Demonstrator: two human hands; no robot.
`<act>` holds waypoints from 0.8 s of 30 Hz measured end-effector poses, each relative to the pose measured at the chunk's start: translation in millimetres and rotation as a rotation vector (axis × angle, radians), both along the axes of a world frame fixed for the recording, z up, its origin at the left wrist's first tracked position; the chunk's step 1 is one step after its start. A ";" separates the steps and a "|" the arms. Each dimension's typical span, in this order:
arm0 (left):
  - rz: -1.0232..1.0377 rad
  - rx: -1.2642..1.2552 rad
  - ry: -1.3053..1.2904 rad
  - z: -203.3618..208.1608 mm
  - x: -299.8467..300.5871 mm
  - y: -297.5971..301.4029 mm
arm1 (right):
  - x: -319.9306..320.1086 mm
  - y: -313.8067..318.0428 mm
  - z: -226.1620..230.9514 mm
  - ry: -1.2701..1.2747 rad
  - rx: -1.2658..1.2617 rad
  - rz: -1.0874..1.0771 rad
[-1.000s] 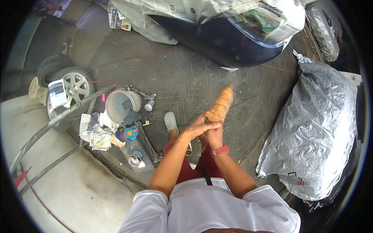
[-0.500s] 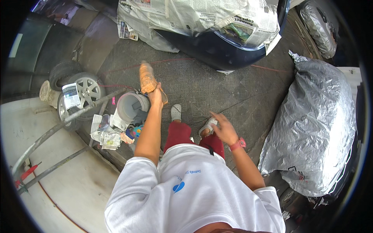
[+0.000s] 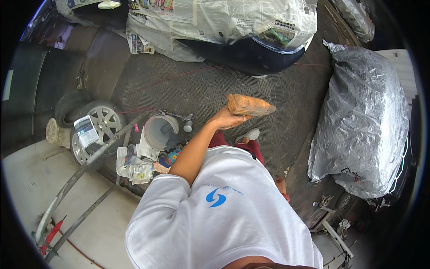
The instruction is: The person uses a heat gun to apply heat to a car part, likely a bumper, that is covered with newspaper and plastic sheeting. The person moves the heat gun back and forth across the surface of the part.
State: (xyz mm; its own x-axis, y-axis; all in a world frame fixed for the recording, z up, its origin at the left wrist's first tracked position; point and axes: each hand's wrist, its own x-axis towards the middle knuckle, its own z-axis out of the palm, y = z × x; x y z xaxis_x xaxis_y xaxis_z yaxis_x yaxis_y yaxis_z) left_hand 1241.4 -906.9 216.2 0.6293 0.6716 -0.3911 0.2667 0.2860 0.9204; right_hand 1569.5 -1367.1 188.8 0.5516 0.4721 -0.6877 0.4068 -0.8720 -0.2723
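Note:
My left hand (image 3: 224,119) is closed around the near end of an orange-brown, block-like thing (image 3: 251,106). It is long, scuffed and tapered at its right end; its exact kind I cannot make out. It is held out in front of my white shirt, above the dark floor. Down by my right side, my right hand (image 3: 281,184) shows only in part beside the shirt, a red band at its wrist. The shirt hides much of that arm, and its fingers are not clear.
A grey bucket (image 3: 154,133) stands front left, beside a metal spray gun (image 3: 188,124) and crumpled newspaper (image 3: 140,173). Wheels (image 3: 105,117) and a metal pipe frame (image 3: 99,151) are farther left. Ahead is a newspaper-masked dark car (image 3: 242,58); silver plastic sheeting (image 3: 360,121) covers something at right.
My left hand has swung right with the orange-brown thing, which now points right instead of away from me. My right hand has dropped back to my side. The view has shifted.

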 end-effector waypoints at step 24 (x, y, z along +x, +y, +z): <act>0.963 0.046 0.061 -12.6 -113.9 88.2 | 0.1 73.5 23.9 0.001 0.141 -0.024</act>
